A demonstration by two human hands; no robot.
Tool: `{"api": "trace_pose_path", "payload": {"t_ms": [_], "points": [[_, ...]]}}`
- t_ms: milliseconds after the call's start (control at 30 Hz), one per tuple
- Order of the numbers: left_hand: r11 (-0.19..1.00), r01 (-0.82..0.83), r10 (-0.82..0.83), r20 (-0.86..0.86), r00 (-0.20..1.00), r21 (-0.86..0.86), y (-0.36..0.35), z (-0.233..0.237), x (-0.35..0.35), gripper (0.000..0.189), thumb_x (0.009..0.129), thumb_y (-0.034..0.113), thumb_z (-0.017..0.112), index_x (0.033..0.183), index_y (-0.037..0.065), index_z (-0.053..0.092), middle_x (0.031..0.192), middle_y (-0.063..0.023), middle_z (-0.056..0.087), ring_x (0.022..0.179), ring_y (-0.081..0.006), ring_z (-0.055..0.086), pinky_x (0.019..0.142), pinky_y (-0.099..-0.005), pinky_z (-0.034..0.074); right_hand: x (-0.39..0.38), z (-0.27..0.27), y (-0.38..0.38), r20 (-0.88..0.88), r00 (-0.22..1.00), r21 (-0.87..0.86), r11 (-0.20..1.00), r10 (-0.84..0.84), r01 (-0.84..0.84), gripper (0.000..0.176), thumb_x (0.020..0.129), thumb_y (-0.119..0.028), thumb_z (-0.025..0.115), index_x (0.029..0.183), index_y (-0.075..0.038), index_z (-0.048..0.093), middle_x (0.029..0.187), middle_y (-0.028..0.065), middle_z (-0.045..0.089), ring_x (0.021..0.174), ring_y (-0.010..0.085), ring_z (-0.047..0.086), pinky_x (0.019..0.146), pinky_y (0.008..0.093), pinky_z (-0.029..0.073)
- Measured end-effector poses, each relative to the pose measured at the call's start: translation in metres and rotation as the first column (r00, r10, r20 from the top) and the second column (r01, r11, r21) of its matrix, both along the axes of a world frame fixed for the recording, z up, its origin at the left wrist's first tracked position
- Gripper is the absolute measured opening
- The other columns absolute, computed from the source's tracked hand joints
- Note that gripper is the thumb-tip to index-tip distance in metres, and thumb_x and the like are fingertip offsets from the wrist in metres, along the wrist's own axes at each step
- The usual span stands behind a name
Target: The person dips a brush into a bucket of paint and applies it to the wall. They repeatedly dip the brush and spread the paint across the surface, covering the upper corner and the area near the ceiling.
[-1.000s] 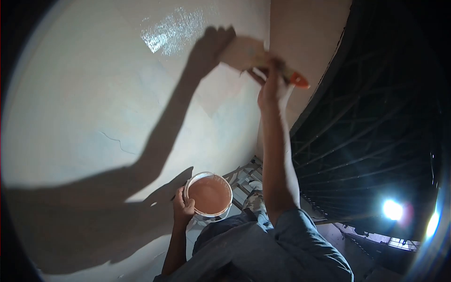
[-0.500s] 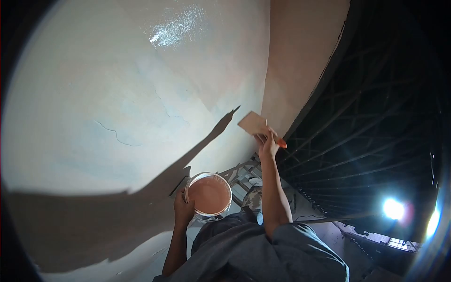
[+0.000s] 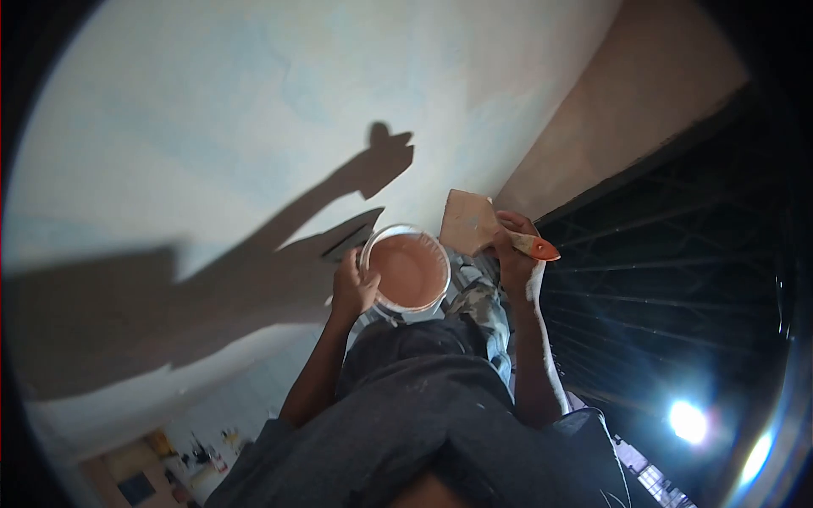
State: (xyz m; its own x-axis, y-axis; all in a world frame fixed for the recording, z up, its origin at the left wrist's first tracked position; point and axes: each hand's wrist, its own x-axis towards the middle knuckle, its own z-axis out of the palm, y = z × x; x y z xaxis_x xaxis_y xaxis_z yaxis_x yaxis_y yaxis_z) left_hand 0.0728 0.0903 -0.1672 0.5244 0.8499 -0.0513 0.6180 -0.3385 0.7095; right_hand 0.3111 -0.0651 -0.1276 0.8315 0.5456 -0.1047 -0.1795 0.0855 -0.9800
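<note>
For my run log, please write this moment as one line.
left hand: grips paint bucket rim | right hand: holds wide brush beside bucket | wall: pale, with arm shadow

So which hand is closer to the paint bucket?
Left. The left hand grips the bucket at its rim; the right hand holds a brush beside it.

Both arms reach forward and away from the body, bare from the short sleeves down. The left forearm (image 3: 313, 372) is bent at the elbow and angles inward. The left hand (image 3: 354, 288) is curled closed in a grip with its back to the camera. The right forearm (image 3: 535, 347) runs nearly straight, with a pale streak along it. The right hand (image 3: 511, 252) sits slightly further out than the left, its fingers wrapped tight in a fist-like hold.
</note>
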Motion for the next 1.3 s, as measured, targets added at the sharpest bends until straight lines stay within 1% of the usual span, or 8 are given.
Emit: {"api": "trace_pose_path", "payload": {"t_ms": [133, 267, 467, 767, 867, 967, 1200, 1300], "points": [[0.992, -0.028, 0.024, -0.031, 0.999, -0.123, -0.002, 0.011, 0.006, 0.047, 0.072, 0.011, 0.063, 0.117, 0.001, 0.051, 0.095, -0.0226, 0.064, 0.087, -0.0382, 0.064, 0.076, -0.0433, 0.05, -0.036, 0.011, 0.008, 0.237, 0.926, -0.255, 0.938, 0.295, -0.233, 0.015, 0.082, -0.012, 0.067, 0.092, -0.002, 0.068, 0.078, 0.0041, 0.069, 0.071, 0.0104, 0.064, 0.065, 0.0262, 0.051], [0.998, -0.037, 0.036, -0.015, 0.999, -0.049, -0.004, -0.004, 0.0, 0.048, 0.072, 0.008, 0.06, 0.119, -0.001, 0.051, 0.1, -0.0211, 0.064, 0.089, -0.0316, 0.065, 0.079, -0.0376, 0.05, -0.063, -0.015, 0.032, 0.329, 0.822, -0.381, 0.862, 0.464, -0.335, 0.018, 0.078, -0.017, 0.069, 0.09, -0.004, 0.07, 0.077, 0.0153, 0.068, 0.068, 0.0231, 0.068, 0.064, 0.0326, 0.052], [0.987, -0.051, 0.063, 0.072, 0.995, -0.155, -0.005, 0.01, 0.005, 0.046, 0.07, 0.007, 0.057, 0.115, -0.001, 0.052, 0.1, -0.022, 0.064, 0.092, -0.0324, 0.065, 0.083, -0.0389, 0.05, -0.079, -0.074, 0.073, 0.476, 0.723, -0.417, 0.853, 0.5, -0.315, 0.017, 0.08, -0.023, 0.069, 0.086, -0.007, 0.07, 0.071, 0.0172, 0.065, 0.068, 0.0326, 0.065, 0.065, 0.0393, 0.052], [0.989, -0.042, 0.056, 0.095, 0.994, -0.139, -0.006, 0.009, 0.004, 0.043, 0.07, 0.006, 0.056, 0.112, 0.0, 0.052, 0.098, -0.0213, 0.064, 0.091, -0.0328, 0.065, 0.082, -0.0392, 0.05, -0.089, -0.11, 0.09, 0.61, 0.634, -0.386, 0.876, 0.477, -0.288, 0.021, 0.086, -0.024, 0.064, 0.075, -0.007, 0.068, 0.067, 0.0134, 0.064, 0.06, 0.0289, 0.064, 0.055, 0.0384, 0.048], [0.989, -0.048, 0.061, 0.084, 0.995, -0.14, -0.006, 0.01, 0.005, 0.043, 0.07, 0.006, 0.057, 0.112, 0.0, 0.052, 0.098, -0.0208, 0.064, 0.091, -0.0328, 0.065, 0.082, -0.039, 0.05, -0.089, -0.114, 0.088, 0.493, 0.585, -0.575, 0.746, 0.643, -0.335, 0.019, 0.082, -0.025, 0.065, 0.081, -0.006, 0.067, 0.077, 0.0172, 0.066, 0.07, 0.0346, 0.065, 0.065, 0.0428, 0.051], [0.99, -0.053, 0.061, 0.064, 0.996, -0.129, -0.005, 0.007, 0.005, 0.042, 0.07, 0.006, 0.057, 0.112, 0.0, 0.052, 0.097, -0.0203, 0.065, 0.09, -0.0323, 0.065, 0.081, -0.0389, 0.05, -0.091, -0.14, 0.088, 0.449, 0.605, -0.567, 0.733, 0.658, -0.376, 0.02, 0.082, -0.027, 0.065, 0.081, -0.007, 0.068, 0.075, 0.0181, 0.065, 0.07, 0.0349, 0.064, 0.065, 0.0435, 0.05], [0.986, -0.039, 0.054, 0.09, 0.994, -0.162, -0.002, 0.012, 0.002, 0.043, 0.07, 0.007, 0.058, 0.112, 0.0, 0.053, 0.095, -0.0199, 0.066, 0.089, -0.03, 0.067, 0.081, -0.0375, 0.051, -0.075, -0.056, 0.059, 0.303, 0.821, -0.418, 0.841, 0.484, -0.342, 0.021, 0.077, -0.027, 0.071, 0.085, -0.007, 0.07, 0.069, 0.0149, 0.065, 0.067, 0.0328, 0.066, 0.065, 0.0413, 0.052], [0.983, -0.055, 0.073, 0.098, 0.993, -0.177, -0.004, 0.015, 0.004, 0.042, 0.07, 0.006, 0.058, 0.111, 0.0, 0.053, 0.096, -0.0202, 0.066, 0.088, -0.0299, 0.067, 0.08, -0.0374, 0.051, -0.071, -0.054, 0.053, 0.264, 0.836, -0.455, 0.826, 0.481, -0.332, 0.021, 0.072, -0.017, 0.067, 0.089, -0.004, 0.072, 0.069, 0.0151, 0.066, 0.061, 0.0225, 0.066, 0.065, 0.0322, 0.053]]}}
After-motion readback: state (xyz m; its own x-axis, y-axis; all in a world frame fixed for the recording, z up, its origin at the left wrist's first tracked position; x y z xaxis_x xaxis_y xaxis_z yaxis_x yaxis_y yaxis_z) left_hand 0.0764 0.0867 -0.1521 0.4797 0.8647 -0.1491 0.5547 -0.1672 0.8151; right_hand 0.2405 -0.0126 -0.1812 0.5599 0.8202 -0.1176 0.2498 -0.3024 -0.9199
